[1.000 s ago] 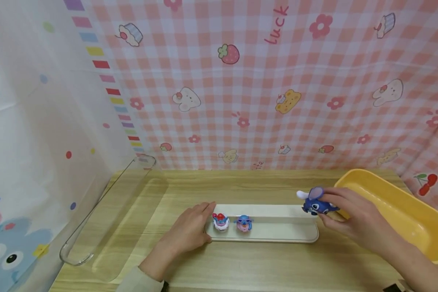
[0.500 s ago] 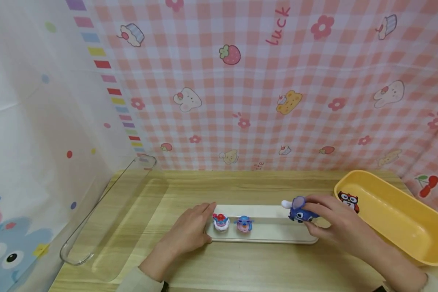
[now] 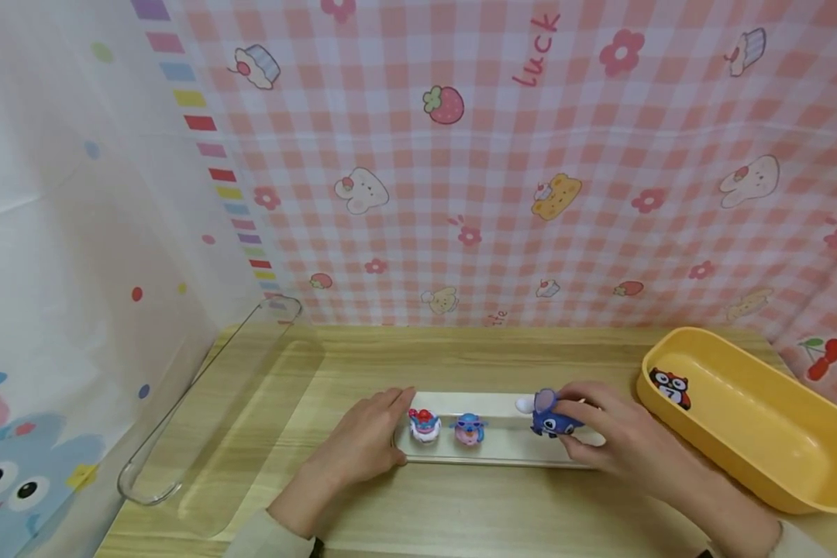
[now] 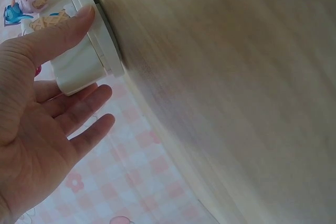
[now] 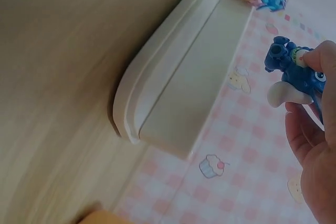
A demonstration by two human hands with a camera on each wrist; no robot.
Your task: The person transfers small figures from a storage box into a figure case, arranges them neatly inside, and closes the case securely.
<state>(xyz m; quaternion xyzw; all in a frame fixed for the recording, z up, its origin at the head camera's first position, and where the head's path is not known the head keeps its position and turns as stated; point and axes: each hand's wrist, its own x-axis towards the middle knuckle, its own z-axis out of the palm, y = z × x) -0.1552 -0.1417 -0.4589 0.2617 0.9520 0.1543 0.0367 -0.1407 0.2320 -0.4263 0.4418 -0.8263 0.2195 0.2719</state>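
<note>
My left hand (image 3: pixel 356 434) grips the left end of a long off-white stepped display stand (image 3: pixel 505 451). In the left wrist view the thumb lies on its front edge, with the fingers behind the end. Two small blue figurines stand toward its left: one with a red top and white base (image 3: pixel 425 428), one with glasses and a pink middle (image 3: pixel 469 430). Both show waffle-cone patterns behind. My right hand (image 3: pixel 628 434) pinches a big-eared blue figurine (image 3: pixel 554 418) above the stand's right part. The right wrist view shows it apart from the stand, with a curved white piece on it.
A yellow plastic basin (image 3: pixel 774 422) with an owl picture (image 3: pixel 669 387) inside stands at the right. On the left, a clear plastic cover (image 3: pixel 216 434) lies on the wood-grain table (image 3: pixel 460 504). A pink checked cloth (image 3: pixel 390 139) hangs behind.
My right hand has carried the big-eared figurine leftward and slightly down, from the basin's near side to over the stand's right part. The owl picture came into sight. My left hand stays put.
</note>
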